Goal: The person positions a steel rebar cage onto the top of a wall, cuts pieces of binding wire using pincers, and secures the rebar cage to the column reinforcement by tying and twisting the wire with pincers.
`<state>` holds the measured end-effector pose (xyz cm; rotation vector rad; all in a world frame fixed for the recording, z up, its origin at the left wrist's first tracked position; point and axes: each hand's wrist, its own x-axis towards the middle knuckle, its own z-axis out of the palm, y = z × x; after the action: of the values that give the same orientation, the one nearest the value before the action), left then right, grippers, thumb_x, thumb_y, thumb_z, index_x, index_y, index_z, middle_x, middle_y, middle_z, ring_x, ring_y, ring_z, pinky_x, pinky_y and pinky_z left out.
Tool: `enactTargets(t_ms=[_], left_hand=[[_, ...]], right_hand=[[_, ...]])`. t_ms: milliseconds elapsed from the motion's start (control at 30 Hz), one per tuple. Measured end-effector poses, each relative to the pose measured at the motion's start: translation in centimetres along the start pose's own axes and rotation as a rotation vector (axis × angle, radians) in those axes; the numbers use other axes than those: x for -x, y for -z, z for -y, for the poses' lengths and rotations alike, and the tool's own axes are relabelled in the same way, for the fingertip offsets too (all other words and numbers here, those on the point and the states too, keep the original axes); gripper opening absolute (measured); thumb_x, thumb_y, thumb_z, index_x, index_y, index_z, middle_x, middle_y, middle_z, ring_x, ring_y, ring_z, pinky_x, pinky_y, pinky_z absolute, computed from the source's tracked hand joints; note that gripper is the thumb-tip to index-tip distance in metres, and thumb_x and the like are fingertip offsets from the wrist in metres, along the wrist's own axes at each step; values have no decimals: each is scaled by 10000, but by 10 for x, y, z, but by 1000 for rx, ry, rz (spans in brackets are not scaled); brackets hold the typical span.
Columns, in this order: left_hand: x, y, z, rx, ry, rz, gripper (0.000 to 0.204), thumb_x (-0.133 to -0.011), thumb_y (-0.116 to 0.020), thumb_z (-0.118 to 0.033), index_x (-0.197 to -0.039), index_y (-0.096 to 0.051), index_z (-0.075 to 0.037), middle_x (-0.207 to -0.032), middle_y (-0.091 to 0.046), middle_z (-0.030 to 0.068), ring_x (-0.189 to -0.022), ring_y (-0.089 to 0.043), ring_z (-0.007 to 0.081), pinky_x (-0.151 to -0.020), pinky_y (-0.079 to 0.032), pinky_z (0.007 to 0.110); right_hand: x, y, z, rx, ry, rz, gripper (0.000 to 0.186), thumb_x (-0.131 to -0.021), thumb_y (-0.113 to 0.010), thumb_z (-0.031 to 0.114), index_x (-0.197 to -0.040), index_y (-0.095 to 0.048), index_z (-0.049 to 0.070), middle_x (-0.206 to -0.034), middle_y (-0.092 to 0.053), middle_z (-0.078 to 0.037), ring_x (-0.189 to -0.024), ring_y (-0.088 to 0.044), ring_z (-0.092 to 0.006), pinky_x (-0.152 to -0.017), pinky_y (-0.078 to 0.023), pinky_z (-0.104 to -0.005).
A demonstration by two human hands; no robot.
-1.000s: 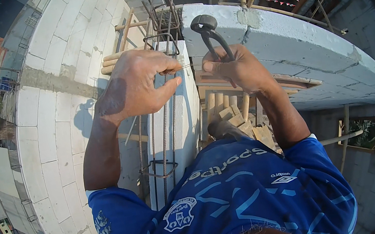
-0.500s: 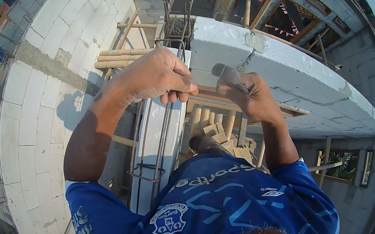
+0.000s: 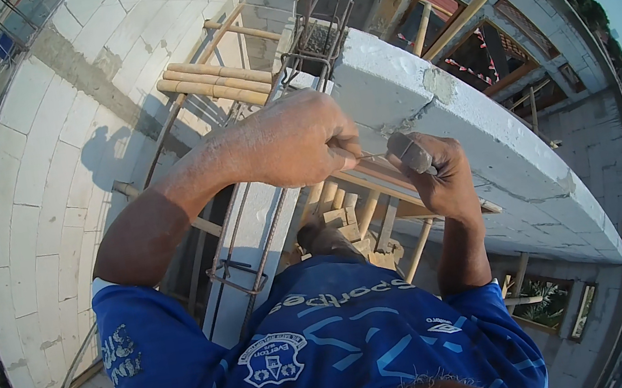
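My left hand (image 3: 310,141) is closed on a thin wire (image 3: 372,155) that stretches toward my right hand, above a rebar cage (image 3: 250,270) lying along a white block beam (image 3: 251,229). My right hand (image 3: 439,172) is closed around dark metal pincers (image 3: 408,151), whose head points toward me near the wire; its handles are mostly hidden by my fingers. Beyond my hands, upright rebar rods with square stirrups (image 3: 315,45) stand at the beam's junction with a thick white block wall (image 3: 518,151).
A white block wall (image 3: 31,241) rises on the left. Bamboo poles (image 3: 214,83) cross behind my left arm. Below me are wooden boards and poles (image 3: 354,228) around my leg. A block wall with window frames (image 3: 484,50) is at the back right, another opening (image 3: 542,299) lower right.
Both hands have moved lower and to the right in the picture as the view shifted. The pincers have swung from upright to head pointing toward me. My left fingers have curled tighter on the wire.
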<state>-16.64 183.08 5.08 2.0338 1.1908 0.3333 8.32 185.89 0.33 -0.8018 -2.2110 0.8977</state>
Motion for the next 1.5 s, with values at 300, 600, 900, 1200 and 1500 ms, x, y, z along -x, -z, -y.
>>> enactTargets(t_ms=[300, 600, 900, 1200, 1500], left_hand=[[-80, 113, 128, 152, 259, -846, 587, -825, -733, -448, -1133, -635, 42, -989, -681, 129, -894, -647, 165, -801, -506, 258], [-175, 118, 129, 34, 428, -594, 614, -695, -775, -641, -641, -568, -66, -644, -534, 40, -586, -524, 134, -568, -451, 263], [-195, 127, 98, -116, 468, -609, 900, -566, -793, -723, -838, -621, 118, -729, -647, 205, -570, -659, 208, -517, -573, 279], [-207, 121, 101, -260, 560, -662, 822, -603, -720, -779, -649, -605, 33, -600, -609, 135, -507, -633, 185, -490, -546, 286], [-206, 119, 93, -345, 608, -642, 782, -692, -673, -705, -748, -657, 75, -668, -651, 145, -576, -676, 235, -538, -564, 325]], right_hand=[[-80, 86, -173, 804, -207, -553, 113, -809, -597, 57, -909, -623, 12, -828, -654, -208, -766, -650, -368, -679, -496, -439], [-66, 89, -227, 940, -329, -452, 235, -797, -522, 87, -1006, -615, 32, -928, -670, -208, -889, -648, -388, -782, -499, -490], [-66, 89, -230, 917, -326, -432, 273, -782, -525, 76, -1032, -611, 7, -917, -663, -230, -881, -645, -395, -788, -501, -491], [-67, 91, -232, 889, -365, -388, 246, -778, -526, 91, -1005, -593, 24, -892, -664, -243, -877, -646, -410, -780, -496, -507], [-66, 90, -226, 874, -371, -394, 165, -788, -523, 84, -920, -592, 15, -890, -663, -243, -855, -646, -415, -760, -508, -504]])
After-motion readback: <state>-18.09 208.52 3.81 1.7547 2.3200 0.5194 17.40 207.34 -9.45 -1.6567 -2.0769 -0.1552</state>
